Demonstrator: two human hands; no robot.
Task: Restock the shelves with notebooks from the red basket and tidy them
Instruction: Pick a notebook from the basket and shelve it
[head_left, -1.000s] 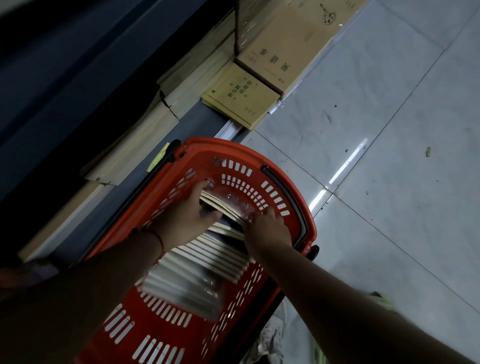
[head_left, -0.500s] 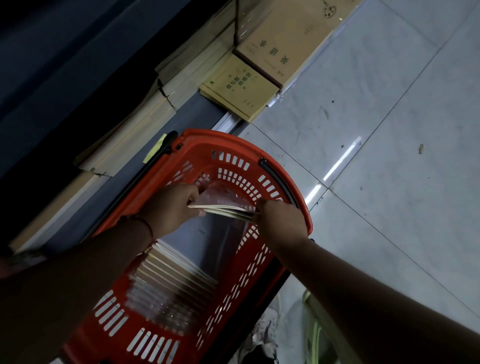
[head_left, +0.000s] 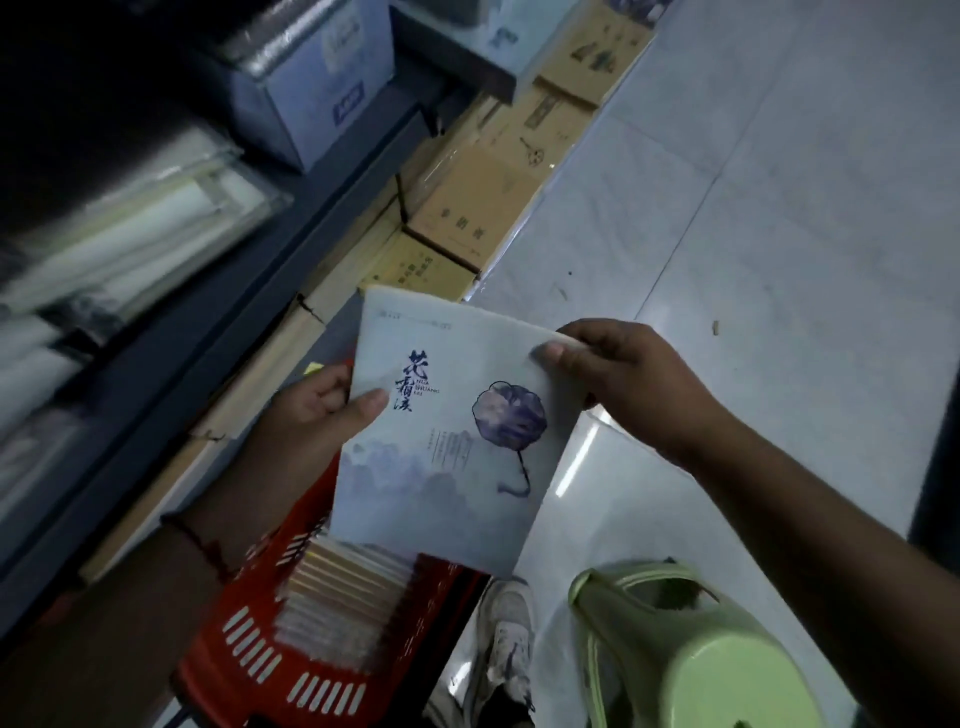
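Observation:
I hold a pale blue notebook (head_left: 447, 436) with dark calligraphy and a purple lotus leaf drawing, cover facing up, above the red basket (head_left: 244, 660). My left hand (head_left: 306, 421) grips its left edge with the thumb on the cover. My right hand (head_left: 628, 379) pinches its upper right corner. Inside the basket several more notebooks (head_left: 337, 603) stand in a row with their edges up. The notebook hides the basket's far end.
Brown kraft notebooks (head_left: 467, 213) lie stacked along the bottom shelf at floor level. A dark shelf (head_left: 156, 364) to the left carries wrapped paper packs and a blue box (head_left: 317, 83). A green plastic stool (head_left: 691, 654) and a white shoe (head_left: 504, 644) are on the tiled floor (head_left: 779, 208).
Both hands lifted a notebook out of the basket and turned its cover up. The view tilted up, so more of the shelf and the green stool came into sight.

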